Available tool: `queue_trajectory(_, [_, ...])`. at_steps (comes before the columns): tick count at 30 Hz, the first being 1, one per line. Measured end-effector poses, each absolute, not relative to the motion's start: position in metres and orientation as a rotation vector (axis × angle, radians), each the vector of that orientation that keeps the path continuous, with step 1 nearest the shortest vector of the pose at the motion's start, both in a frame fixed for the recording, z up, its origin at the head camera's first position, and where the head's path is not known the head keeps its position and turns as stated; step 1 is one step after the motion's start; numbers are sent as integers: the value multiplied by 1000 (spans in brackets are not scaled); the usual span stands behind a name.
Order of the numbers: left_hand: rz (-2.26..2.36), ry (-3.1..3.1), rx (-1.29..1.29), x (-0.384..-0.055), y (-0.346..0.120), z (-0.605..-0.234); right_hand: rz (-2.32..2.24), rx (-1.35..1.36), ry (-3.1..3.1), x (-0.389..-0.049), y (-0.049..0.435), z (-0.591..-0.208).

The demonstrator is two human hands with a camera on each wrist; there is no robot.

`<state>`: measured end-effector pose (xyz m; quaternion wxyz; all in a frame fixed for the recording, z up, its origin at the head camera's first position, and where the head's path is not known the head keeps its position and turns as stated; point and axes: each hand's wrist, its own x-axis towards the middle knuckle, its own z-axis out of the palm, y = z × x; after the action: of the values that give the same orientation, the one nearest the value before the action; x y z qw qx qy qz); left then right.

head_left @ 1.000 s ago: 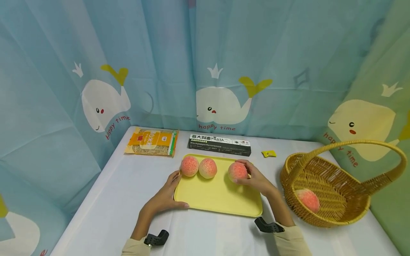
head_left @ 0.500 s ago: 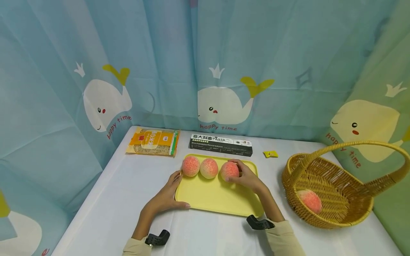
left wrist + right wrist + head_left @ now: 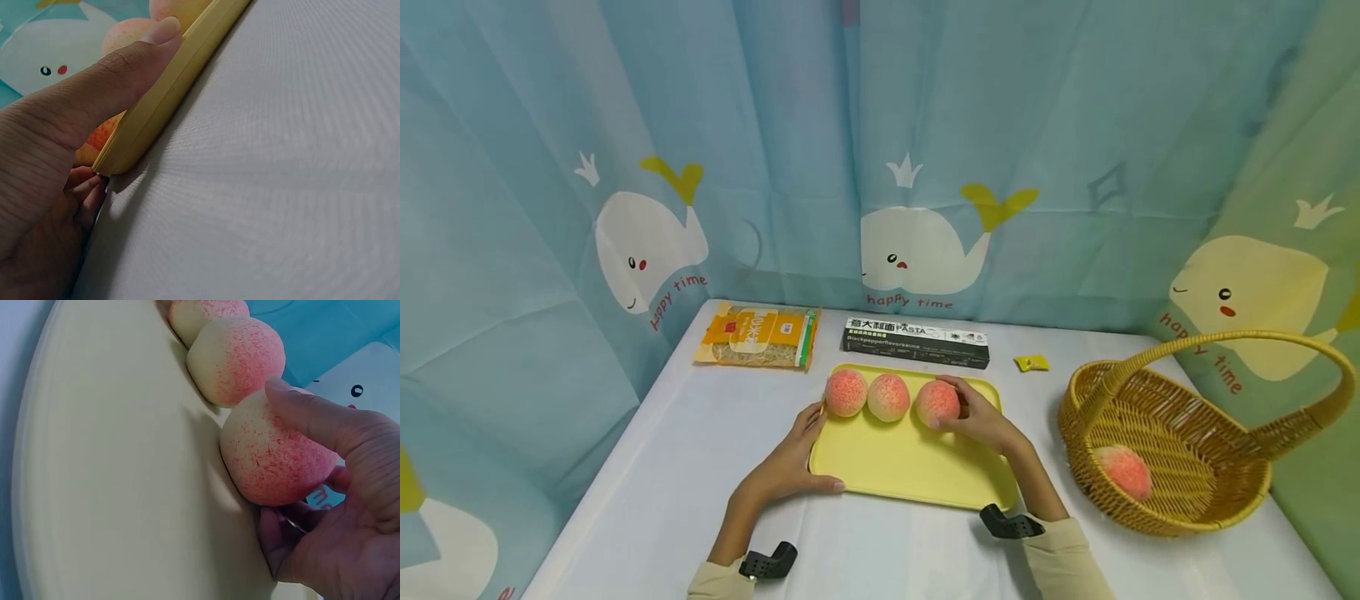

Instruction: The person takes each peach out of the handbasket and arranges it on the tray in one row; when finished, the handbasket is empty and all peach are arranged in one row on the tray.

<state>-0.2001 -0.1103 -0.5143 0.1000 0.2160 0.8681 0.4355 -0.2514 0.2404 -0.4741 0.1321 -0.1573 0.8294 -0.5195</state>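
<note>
Three pink-and-cream peaches stand in a row along the far side of a yellow tray [image 3: 895, 462]. The right hand [image 3: 985, 421] holds the rightmost peach [image 3: 937, 402], its thumb on the near side and fingers round the far side. That peach is close beside the middle peach [image 3: 889, 397]; the left peach [image 3: 846, 392] sits in the tray's far left corner. At the tray's left end, the left hand [image 3: 790, 462] grips the near corner, thumb along the front rim [image 3: 153, 103] and fingers against the side. Its fingertips are partly hidden in the left wrist view.
A wicker basket [image 3: 1232, 521] with a tall handle stands on the right, holding another peach [image 3: 1123, 472]. Behind the tray lie a pasta box [image 3: 915, 342], a small yellow packet [image 3: 1032, 363] and an orange bag of grain [image 3: 758, 336]. A whale-print curtain [image 3: 805, 150] hangs behind the table.
The right hand has moved left with its peach, closing most of the gap to the middle one, then stayed there over the last half second. The left hand keeps its place on the tray.
</note>
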Motion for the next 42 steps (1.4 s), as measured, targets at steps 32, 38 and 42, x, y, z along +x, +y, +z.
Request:
queue_trajectory(32, [1298, 2564, 587, -199, -111, -515, -1496, -477, 2383, -253, 233, -474])
queue_trajectory(38, [1277, 2574, 601, -199, -111, -514, -1495, -490, 2386, -252, 233, -473])
queue_trajectory(42, [1281, 2571, 610, -199, -110, -514, -1489, -483, 2395, -251, 235, -474])
